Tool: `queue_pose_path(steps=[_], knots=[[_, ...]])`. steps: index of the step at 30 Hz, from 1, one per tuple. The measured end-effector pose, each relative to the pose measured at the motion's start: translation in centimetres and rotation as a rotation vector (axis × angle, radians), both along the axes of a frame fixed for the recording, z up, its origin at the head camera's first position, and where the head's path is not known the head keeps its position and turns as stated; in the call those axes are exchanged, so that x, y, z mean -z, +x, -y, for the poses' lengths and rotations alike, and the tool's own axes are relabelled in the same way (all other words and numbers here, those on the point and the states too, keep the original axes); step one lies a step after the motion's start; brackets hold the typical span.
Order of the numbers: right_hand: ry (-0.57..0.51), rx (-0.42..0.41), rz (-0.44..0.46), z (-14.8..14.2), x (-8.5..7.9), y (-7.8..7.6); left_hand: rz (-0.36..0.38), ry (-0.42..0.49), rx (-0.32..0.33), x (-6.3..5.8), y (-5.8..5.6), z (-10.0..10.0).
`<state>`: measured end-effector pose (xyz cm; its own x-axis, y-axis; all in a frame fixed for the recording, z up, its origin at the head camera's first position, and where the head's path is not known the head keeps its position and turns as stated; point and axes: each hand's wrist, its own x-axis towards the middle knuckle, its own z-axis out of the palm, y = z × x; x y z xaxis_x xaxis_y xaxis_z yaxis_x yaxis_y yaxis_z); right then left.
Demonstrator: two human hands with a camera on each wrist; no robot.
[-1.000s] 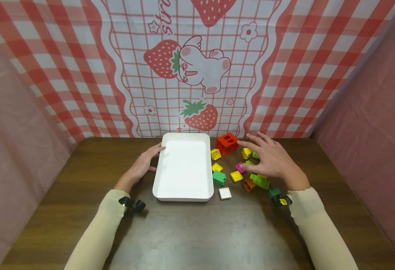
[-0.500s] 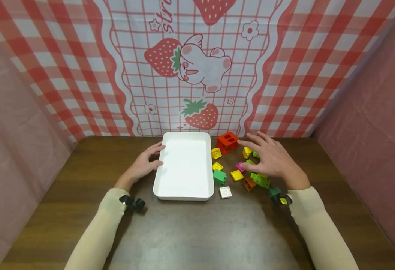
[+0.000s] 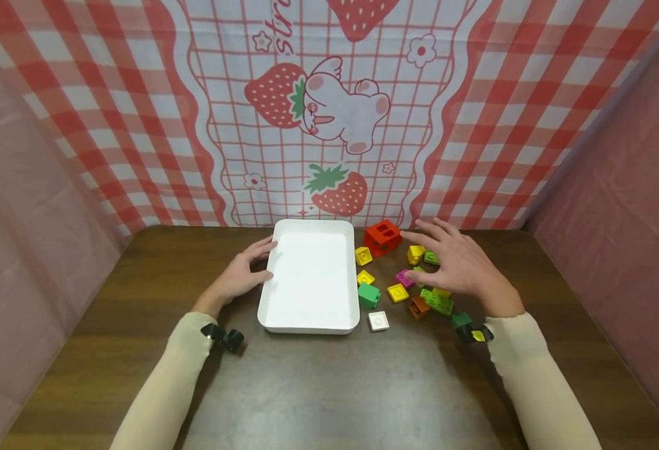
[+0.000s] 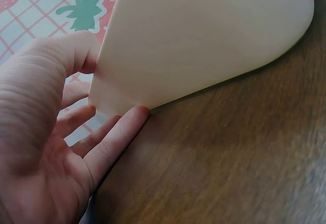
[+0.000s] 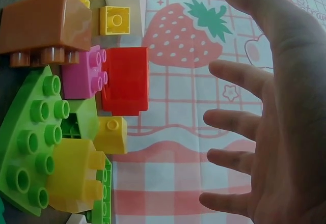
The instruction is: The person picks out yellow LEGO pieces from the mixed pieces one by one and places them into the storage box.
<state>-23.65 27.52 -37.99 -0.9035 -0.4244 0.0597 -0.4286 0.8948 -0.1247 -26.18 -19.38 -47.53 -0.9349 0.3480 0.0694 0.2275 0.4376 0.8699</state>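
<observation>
At the left side of the white tray (image 3: 309, 328), my left hand (image 3: 241, 275) grips its rim. In the left wrist view the thumb hooks over the tray's edge and the other fingertips lie against the outer wall (image 4: 204, 35). My right hand (image 3: 461, 269) hangs over toy building bricks with its fingers spread and nothing held. Around it are a magenta brick (image 3: 404, 279), a lime-green brick (image 3: 437, 302), a brown brick (image 3: 418, 307) and a yellow brick (image 3: 416, 254). A red window-frame piece (image 3: 382, 238) stands beyond the fingertips.
Between tray and right hand lie a green brick (image 3: 369, 295), a white square brick (image 3: 378, 321) and several yellow bricks (image 3: 397, 293). A dark green brick (image 3: 461, 320) sits near the right wrist. Behind the wooden table (image 3: 318, 387) hangs a strawberry-print cloth (image 3: 335, 112).
My left thumb has come up from below the tray's edge onto its rim. The right hand keeps its spread pose over the bricks. The head view has shifted slightly.
</observation>
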Motion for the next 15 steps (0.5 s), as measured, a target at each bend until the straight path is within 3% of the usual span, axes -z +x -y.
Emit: queue_pose_path(steps=[7,15], knots=[[-0.003,-0.005,0.016,-0.2,-0.1,0.2,0.012,0.010,-0.003,0.0,0.0,-0.1],[-0.018,0.030,0.041,-1.9,-1.4,0.4,-0.001,0.029,0.000,-0.1,0.1,-0.2]])
